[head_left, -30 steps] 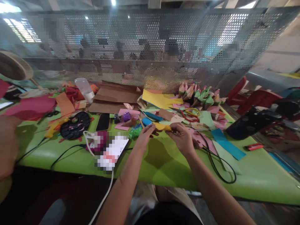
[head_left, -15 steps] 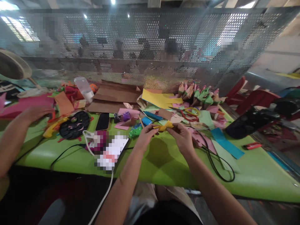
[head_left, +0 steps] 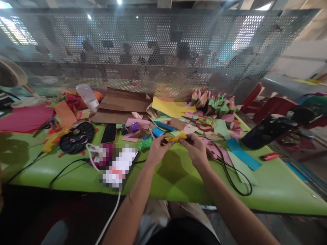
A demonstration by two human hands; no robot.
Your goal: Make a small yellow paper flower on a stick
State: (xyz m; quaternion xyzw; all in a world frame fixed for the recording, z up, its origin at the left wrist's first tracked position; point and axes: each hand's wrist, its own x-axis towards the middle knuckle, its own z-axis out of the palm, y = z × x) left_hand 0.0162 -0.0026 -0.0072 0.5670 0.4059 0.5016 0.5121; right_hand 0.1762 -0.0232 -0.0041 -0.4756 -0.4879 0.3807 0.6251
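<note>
Both of my hands pinch a small folded yellow paper piece (head_left: pixel 176 136) just above the green table (head_left: pixel 178 177). My left hand (head_left: pixel 157 150) grips its left end with closed fingers. My right hand (head_left: pixel 195 148) grips its right end, fingers curled. Scraps of pink, blue and tan paper lie right behind the hands, along with red and yellow scissors (head_left: pixel 205 123).
A row of folded paper cones (head_left: pixel 217 103) stands at the back right beside a yellow sheet (head_left: pixel 170 108). A black phone (head_left: pixel 109 133), a black round tray (head_left: pixel 76 136), a white bottle (head_left: pixel 87 97), cables (head_left: pixel 235 180) and a perforated metal screen (head_left: pixel 153 51) surround the work spot.
The yellow piece has been lifted off the table and held between both hands. A neighbour's arm at the left edge has withdrawn out of view.
</note>
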